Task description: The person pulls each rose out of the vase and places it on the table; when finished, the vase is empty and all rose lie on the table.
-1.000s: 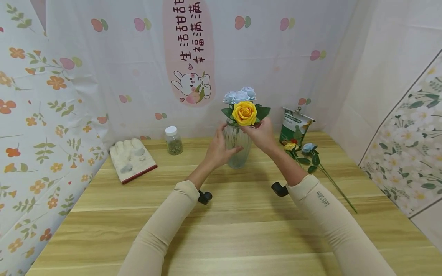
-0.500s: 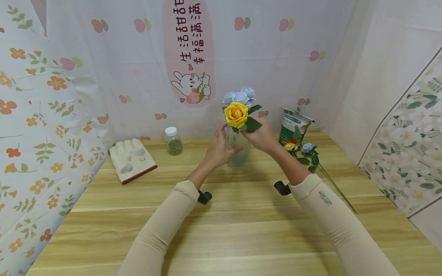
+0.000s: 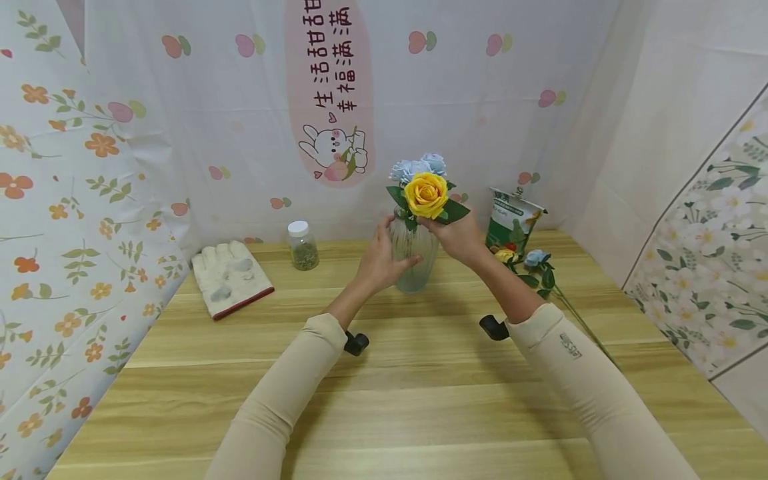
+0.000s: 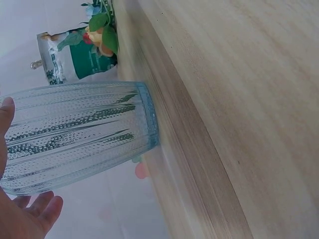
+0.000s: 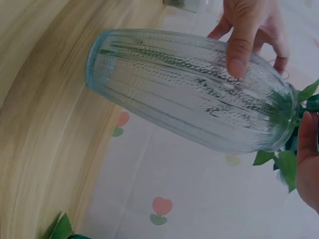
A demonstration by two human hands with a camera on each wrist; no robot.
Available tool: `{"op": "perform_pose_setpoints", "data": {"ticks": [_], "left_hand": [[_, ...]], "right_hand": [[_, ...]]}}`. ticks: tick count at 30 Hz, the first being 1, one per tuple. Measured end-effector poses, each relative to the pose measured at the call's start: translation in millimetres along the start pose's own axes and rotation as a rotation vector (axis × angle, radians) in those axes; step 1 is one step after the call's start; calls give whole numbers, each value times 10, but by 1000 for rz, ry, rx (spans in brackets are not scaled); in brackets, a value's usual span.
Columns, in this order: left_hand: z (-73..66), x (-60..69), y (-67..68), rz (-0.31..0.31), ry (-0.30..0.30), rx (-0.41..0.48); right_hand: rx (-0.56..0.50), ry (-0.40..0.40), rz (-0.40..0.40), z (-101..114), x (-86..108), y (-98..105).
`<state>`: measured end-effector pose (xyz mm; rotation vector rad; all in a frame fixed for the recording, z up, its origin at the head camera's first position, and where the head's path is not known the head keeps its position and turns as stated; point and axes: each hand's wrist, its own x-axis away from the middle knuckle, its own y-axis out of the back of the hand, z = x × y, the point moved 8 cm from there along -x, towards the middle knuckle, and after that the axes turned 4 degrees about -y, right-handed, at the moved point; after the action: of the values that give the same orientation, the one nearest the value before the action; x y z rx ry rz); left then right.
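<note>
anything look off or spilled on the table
No spill shows around the vase. Only the glove at the left looks odd: grey patches on its pale surface, stains or objects, I can't tell.

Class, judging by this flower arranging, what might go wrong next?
The ribbed vase narrows towards its base, so it might tip if the left hand gripping it slackens.
The yellow rose, pinched by the right hand at the vase's mouth, sits close to the pale blue roses; it could catch and drag them askew.
</note>
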<state>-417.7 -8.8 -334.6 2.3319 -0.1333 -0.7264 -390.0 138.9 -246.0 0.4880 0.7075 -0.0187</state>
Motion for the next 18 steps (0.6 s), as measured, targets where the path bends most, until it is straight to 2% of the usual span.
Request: {"op": "perform_pose_setpoints", "data": {"ticks": [2, 6, 11, 18], "left_hand": [[-1, 0, -1, 0, -2, 1], [0, 3, -1, 0, 2, 5], [7, 13, -5, 8, 15, 7], [1, 15, 2, 8, 15, 0]], "right_hand": [[-27, 53, -22, 50, 30, 25], [-171, 139, -28, 183, 103, 56], [-216, 165, -47, 257, 168, 95], [-450, 214, -121, 364, 220, 261]]}}
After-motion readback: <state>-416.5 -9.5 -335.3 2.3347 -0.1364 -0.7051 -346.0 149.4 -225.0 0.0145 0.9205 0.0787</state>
